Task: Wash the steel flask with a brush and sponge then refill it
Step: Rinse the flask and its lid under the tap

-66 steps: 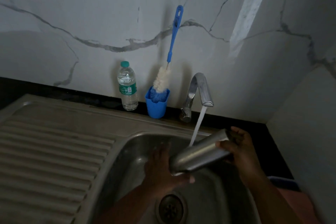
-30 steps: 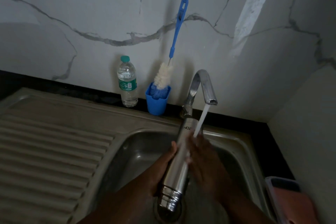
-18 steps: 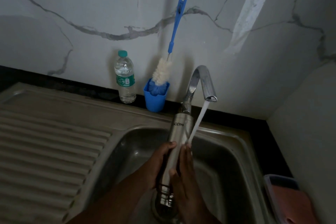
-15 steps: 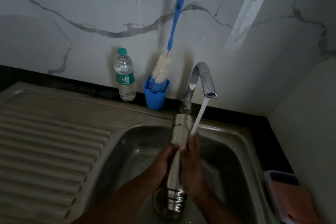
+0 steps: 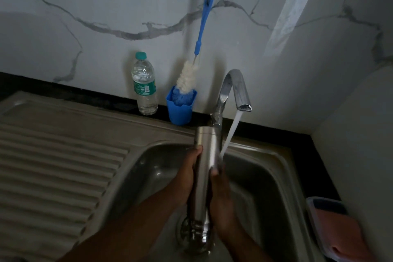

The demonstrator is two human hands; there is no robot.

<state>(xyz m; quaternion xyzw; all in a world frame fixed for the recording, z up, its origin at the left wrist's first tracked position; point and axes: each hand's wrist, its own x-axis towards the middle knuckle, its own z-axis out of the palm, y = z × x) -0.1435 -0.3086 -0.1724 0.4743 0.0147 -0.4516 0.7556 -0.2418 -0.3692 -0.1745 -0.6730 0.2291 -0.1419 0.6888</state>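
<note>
The steel flask (image 5: 205, 168) is upside down over the sink basin (image 5: 265, 176), its mouth down by the drain (image 5: 184, 233). My left hand (image 5: 185, 181) grips its left side with the thumb up near the base. My right hand (image 5: 222, 198) wraps its right side, thumb on the front. Water runs from the tap (image 5: 234, 87) and lands by my right fingertips on the flask. The blue-handled bottle brush (image 5: 188, 78) stands in a blue cup (image 5: 179, 110) against the wall. A pink sponge (image 5: 342, 236) lies in a tub at the right.
A plastic water bottle (image 5: 144, 85) stands left of the cup on the black ledge. The ribbed drainboard (image 5: 53, 166) fills the left side. The tub (image 5: 319, 206) holding the sponge sits on the counter right of the sink, near the side wall.
The flask went from lying across under the tap to upside down over the drain. My right hand has slid up and down its right side while my left hand holds it.
</note>
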